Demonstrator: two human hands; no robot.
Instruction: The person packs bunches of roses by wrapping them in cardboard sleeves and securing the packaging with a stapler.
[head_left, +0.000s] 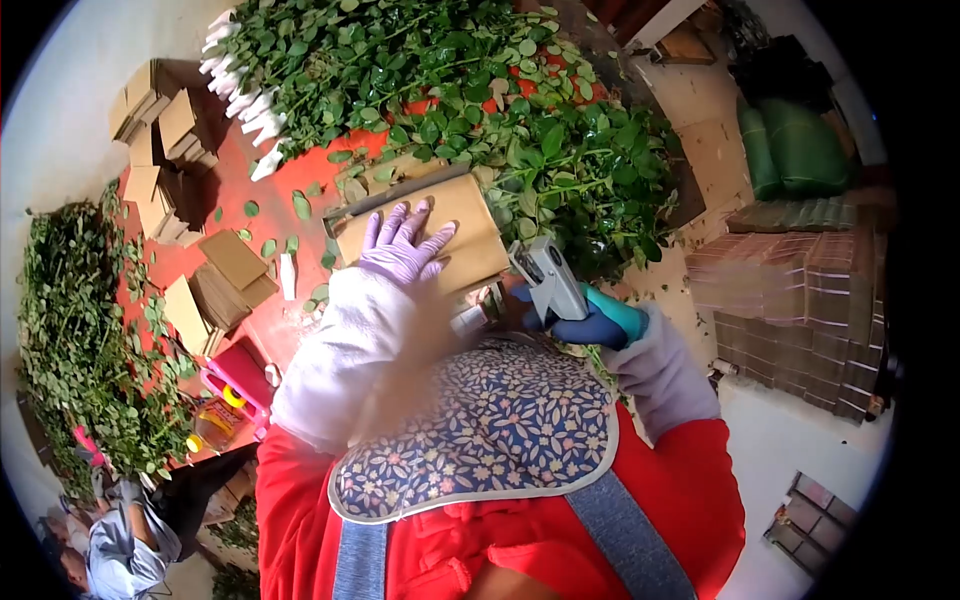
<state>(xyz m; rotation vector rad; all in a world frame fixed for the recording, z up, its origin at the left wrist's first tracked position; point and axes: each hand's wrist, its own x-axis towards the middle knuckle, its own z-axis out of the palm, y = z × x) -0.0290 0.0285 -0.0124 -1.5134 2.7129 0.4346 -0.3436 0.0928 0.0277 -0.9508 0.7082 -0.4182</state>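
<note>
My left hand (405,245), in a lilac glove, lies with fingers spread across a brown cardboard sheet (468,222). The cardboard rests over a dark-edged frame on the table in front of my apron. In a dark blue and teal glove, my right hand (585,322) is closed round a grey plier stapler (552,278), just right of the cardboard's near corner. A small whitish object (468,320), partly hidden, shows below that edge. Leafy green stems (590,170) lie right behind the cardboard.
The red table (235,180) bears more leafy bunches with white-wrapped ends (262,125). Folded cardboard stacks (185,125) stand at left, near a pink holder (240,380) and a bottle (215,422). Another person (130,535) is at lower left. Bundled cardboard (790,290) is piled at right.
</note>
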